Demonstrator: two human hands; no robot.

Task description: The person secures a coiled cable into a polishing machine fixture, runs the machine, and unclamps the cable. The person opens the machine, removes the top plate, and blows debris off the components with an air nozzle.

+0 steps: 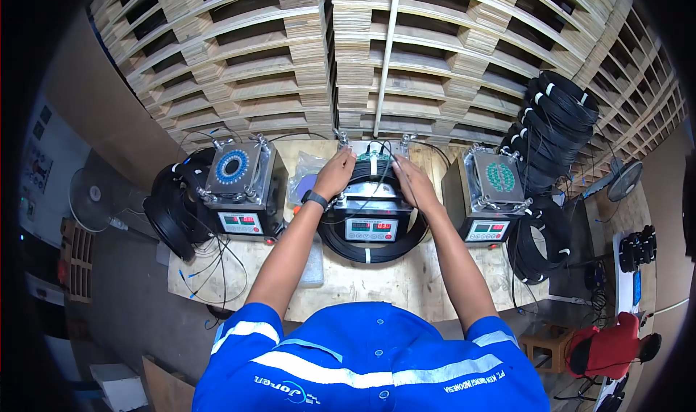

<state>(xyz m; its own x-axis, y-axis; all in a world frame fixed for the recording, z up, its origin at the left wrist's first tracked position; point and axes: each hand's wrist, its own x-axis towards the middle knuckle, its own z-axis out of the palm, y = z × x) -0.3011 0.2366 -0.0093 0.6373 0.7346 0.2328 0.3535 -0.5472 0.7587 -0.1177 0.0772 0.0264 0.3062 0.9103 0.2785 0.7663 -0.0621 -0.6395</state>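
My left hand [336,174], with a dark band on its wrist, rests at the left side of the middle machine's top. Its fingers reach forward, extended and close together. My right hand [415,184] lies along the right side, fingers stretched toward the far edge. Between them sits a small black cable coil [374,171] with a white tie, in front of a green-ringed fixture [372,155] that is partly covered. The middle machine [371,229] has a lit red display. A larger black cable coil [367,255] loops around its base. Some fingertips are hidden.
A left machine [232,171] bears blue connectors; a right machine [500,176] bears green ones. Black cable coils [554,126] are stacked at the right, others [174,209] at the left. Wooden pallets [268,57] stand behind the table [341,289]. Loose cables hang over its left front.
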